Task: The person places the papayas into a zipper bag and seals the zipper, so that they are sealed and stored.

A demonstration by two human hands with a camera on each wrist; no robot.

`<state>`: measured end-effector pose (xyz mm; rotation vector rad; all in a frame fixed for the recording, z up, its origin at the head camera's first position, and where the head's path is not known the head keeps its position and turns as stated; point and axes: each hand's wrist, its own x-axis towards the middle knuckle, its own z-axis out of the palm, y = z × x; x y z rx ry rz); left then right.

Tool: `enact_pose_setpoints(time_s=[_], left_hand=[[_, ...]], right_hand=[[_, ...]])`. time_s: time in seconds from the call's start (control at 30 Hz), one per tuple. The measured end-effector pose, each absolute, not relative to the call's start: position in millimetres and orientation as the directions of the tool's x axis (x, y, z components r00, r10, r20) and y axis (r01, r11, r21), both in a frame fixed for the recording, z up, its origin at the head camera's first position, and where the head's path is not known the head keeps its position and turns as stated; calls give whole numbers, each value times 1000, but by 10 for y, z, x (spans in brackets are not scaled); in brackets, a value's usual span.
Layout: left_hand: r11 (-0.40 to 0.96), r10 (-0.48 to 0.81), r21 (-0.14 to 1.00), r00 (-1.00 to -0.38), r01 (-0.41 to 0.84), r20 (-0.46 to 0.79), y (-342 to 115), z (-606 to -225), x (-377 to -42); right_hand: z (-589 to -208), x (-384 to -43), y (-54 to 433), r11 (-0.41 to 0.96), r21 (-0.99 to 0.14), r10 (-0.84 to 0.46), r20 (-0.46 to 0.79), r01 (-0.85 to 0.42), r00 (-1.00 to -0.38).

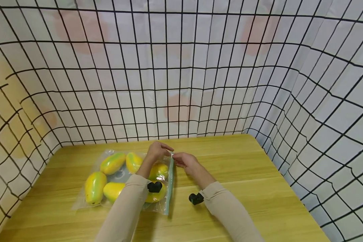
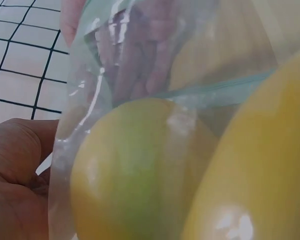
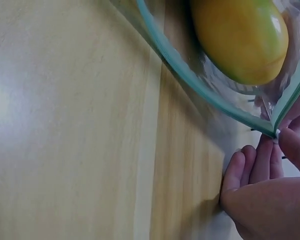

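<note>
A clear zip bag [image 1: 121,174] with a teal zip strip lies on the table, its mouth facing right. Inside are several yellow-green mangoes [image 1: 95,188]. My left hand [image 1: 156,151] reaches over the bag and grips its far edge beside the zip's corner; the bag's film overlaps part of that hand [image 2: 15,175] in the left wrist view. Between thumb and fingers, my right hand [image 1: 186,160] pinches the far end of the zip, where a small white slider [image 3: 276,135] shows. From that corner the two teal strips [image 3: 190,77] spread apart in a V.
The wooden table [image 1: 236,174] extends right and in front of the bag. White curtain-like walls behind black grid netting [image 1: 181,80] enclose the back and both sides. Small black wrist mounts [image 1: 196,199] sit at both cuffs.
</note>
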<state>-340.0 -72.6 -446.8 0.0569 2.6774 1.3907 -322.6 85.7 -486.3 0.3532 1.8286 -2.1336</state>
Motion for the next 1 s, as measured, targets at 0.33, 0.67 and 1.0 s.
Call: enact_pose_setpoints(time_s=[0.33,0.67,1.0], left_hand=[[601,49,799,-996,-29,-74,-731,-4407,-3395],[605,20,796,-999,-21,-41,-880,-4257,-3431],[556,-50,829,-998,-57,-34,-1010,-4189,-3449]], right_hand=[[-4820,-3205,849,-162,-899,-103,-394,406,-913],[-4678,-3137,799,-50,-936,-178,-335,349,-925],[-4657,-3013,772,78,-944,-248,-331,322,-911]])
